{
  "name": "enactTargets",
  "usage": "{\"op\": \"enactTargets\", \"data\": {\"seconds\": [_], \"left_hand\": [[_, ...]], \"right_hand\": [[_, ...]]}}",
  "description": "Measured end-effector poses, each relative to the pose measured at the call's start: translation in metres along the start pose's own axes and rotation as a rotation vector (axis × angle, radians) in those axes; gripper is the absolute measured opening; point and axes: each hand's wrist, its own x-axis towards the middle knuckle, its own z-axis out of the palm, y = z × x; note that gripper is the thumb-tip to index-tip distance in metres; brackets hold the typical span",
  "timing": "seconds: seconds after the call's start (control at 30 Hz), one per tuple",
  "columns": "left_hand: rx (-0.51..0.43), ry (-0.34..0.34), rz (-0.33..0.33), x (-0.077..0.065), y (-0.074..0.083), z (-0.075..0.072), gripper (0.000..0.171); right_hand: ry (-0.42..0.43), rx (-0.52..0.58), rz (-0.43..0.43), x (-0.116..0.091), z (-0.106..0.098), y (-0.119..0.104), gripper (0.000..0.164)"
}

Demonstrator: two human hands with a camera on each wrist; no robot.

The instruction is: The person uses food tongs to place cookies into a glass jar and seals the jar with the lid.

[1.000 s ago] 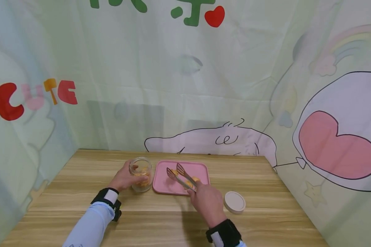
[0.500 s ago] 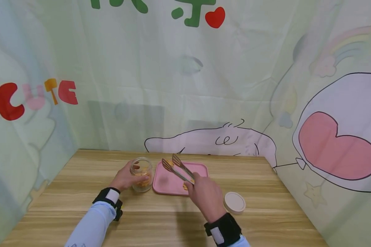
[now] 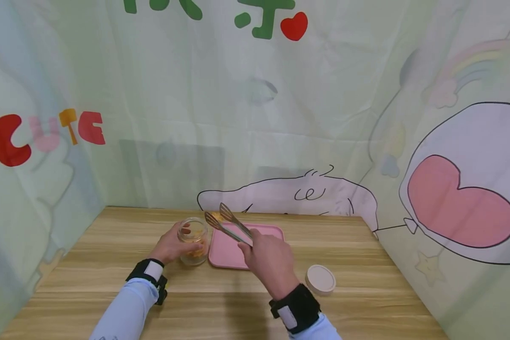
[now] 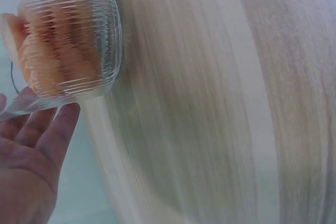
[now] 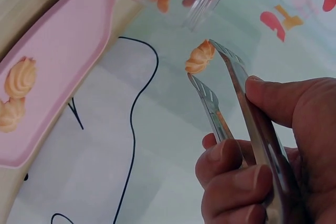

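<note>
My left hand (image 3: 173,244) grips an uncapped clear glass jar (image 3: 193,259) upright beside the tray. Ribbed glass and several orange-yellow cookies (image 4: 60,51) inside it show in the left wrist view. My right hand (image 3: 269,259) holds metal tongs (image 3: 237,232) with slotted tips pointing toward the jar. Pinched between those tips is one swirled cookie (image 5: 200,57), raised above the tray and near the jar mouth. On the pink tray (image 3: 227,252), two more swirled cookies (image 5: 21,78) lie in the right wrist view; the right hand hides them from the head camera.
A round white lid (image 3: 320,279) lies on the wooden table (image 3: 195,311), right of my right hand. Behind the table hangs a printed cloth backdrop (image 3: 165,94), with side panels left and right.
The tongs have lifted a cookie off the tray and moved left and up toward the jar, the right hand along with them. My left hand keeps its grip on the jar.
</note>
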Motion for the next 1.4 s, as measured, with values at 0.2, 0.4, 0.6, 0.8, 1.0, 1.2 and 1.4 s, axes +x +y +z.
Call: {"op": "enactTargets", "data": {"seconds": [0.2, 0.4, 0.6, 0.8, 1.0, 1.2, 1.4], "left_hand": [[-0.003, -0.004, 0.01, -0.004, 0.003, 0.001, 0.093], [-0.01, -0.008, -0.004, -0.007, 0.007, 0.001, 0.094], [-0.008, -0.003, -0.015, -0.007, 0.006, 0.002, 0.096], [-0.02, 0.002, -0.006, -0.005, 0.004, 0.003, 0.098], [-0.027, 0.001, -0.015, -0.004, 0.003, 0.002, 0.091], [-0.025, 0.001, -0.006, -0.002, 0.001, 0.001, 0.094], [-0.034, 0.001, -0.011, -0.003, 0.001, 0.001, 0.095]], "right_hand": [[0.015, -0.003, -0.056, 0.005, 0.003, -0.012, 0.046], [-0.017, 0.036, -0.047, 0.008, 0.004, -0.025, 0.047], [-0.038, 0.003, -0.072, 0.011, 0.008, -0.036, 0.046], [-0.035, 0.006, -0.043, 0.013, 0.01, -0.037, 0.046], [-0.007, 0.033, -0.007, 0.013, 0.009, -0.031, 0.045], [-0.031, 0.06, 0.015, 0.015, 0.007, -0.022, 0.045], [0.015, 0.027, -0.001, 0.015, 0.009, -0.01, 0.043]]}}
